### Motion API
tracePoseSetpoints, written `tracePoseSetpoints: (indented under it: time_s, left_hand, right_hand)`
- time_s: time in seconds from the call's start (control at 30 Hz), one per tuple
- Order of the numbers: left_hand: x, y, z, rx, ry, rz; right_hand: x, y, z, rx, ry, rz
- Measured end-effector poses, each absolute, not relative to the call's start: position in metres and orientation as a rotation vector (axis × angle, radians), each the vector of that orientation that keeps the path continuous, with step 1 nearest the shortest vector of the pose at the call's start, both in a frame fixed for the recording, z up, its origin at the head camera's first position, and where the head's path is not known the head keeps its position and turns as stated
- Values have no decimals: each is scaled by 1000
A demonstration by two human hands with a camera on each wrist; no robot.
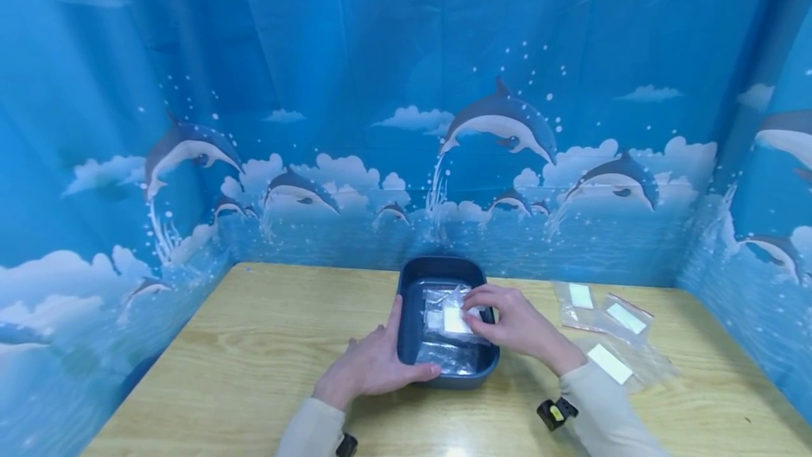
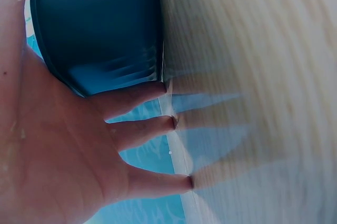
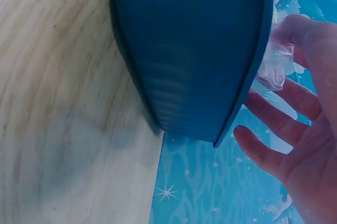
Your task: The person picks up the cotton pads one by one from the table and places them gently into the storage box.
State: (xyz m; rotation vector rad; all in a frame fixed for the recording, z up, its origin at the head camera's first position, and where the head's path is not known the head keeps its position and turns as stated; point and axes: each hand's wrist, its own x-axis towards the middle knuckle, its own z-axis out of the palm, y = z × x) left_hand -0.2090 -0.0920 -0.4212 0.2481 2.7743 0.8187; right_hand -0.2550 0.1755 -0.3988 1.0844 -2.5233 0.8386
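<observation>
A dark blue plastic bin (image 1: 462,381) stands on the table, with clear plastic bags (image 1: 438,355) lying inside. My left hand (image 1: 374,367) steadies its left side, the thumb along the near rim. In the left wrist view the other fingers stretch out straight beside the bin wall (image 2: 100,29). Over the bin's right side my right hand (image 1: 517,321) pinches a clear zip bag with a white label (image 1: 454,318) between thumb and fingers. The right wrist view shows crumpled clear plastic (image 3: 275,66) in that pinch, with the remaining fingers spread near the rim.
To the right of the bin lie three clear bags with white labels: a far one (image 1: 580,295), a middle one (image 1: 626,318) and a near one (image 1: 610,364). A blue dolphin-print curtain (image 1: 355,125) hangs behind the wooden table (image 1: 285,323) and along its sides.
</observation>
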Motion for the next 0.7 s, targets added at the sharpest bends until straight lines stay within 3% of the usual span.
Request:
tracePoseSetpoints:
  time_s: [0.7]
  left_hand:
    - [-208, -91, -420, 263, 2794, 786]
  right_hand:
    - [-244, 184, -398, 912, -2644, 755]
